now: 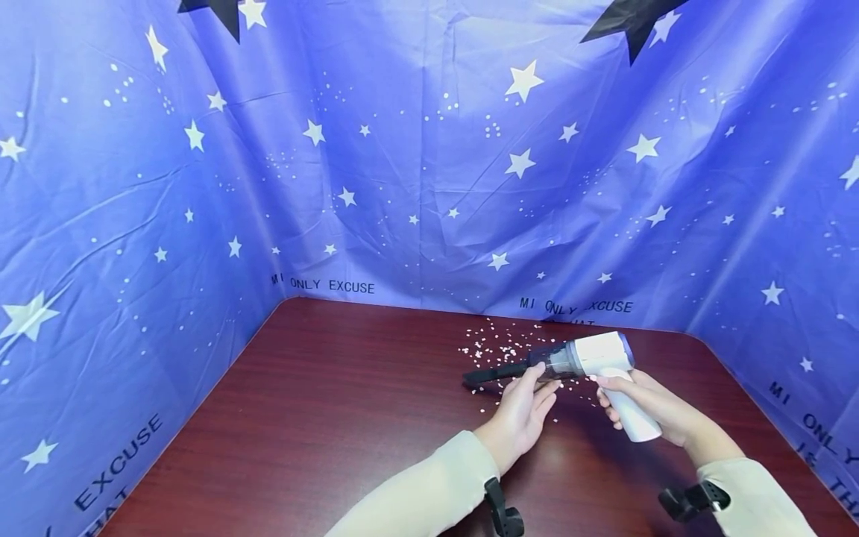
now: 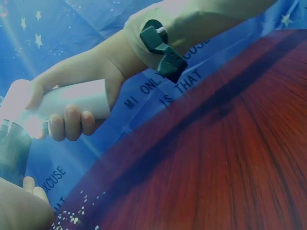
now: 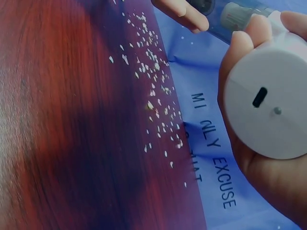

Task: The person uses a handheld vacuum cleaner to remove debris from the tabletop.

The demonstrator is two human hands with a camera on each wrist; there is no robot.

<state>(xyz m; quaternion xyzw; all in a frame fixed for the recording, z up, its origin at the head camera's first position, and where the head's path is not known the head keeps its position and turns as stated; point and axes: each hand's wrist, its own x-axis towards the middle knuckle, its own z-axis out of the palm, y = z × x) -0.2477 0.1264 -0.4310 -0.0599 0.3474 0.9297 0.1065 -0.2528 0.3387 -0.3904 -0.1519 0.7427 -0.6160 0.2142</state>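
Note:
A handheld vacuum cleaner (image 1: 602,353) with a white body and a clear dust chamber is tilted above the dark red table, its black nozzle (image 1: 496,373) pointing left. My right hand (image 1: 647,399) grips the white handle (image 2: 79,99). Under the clear chamber is my left hand (image 1: 523,410), thumb on the near side of the barrel and other fingers (image 3: 194,18) stretched out below it. Small white bits (image 1: 493,347) lie scattered around and behind the nozzle. The right wrist view shows the round white handle end (image 3: 271,98) with a dark slot.
A dark red wooden table (image 1: 322,403) extends left and toward me. Blue cloth (image 1: 403,186) printed with stars and lettering hangs along its back and sides. Both sleeves carry a black strap mount (image 1: 499,509) near the wrist.

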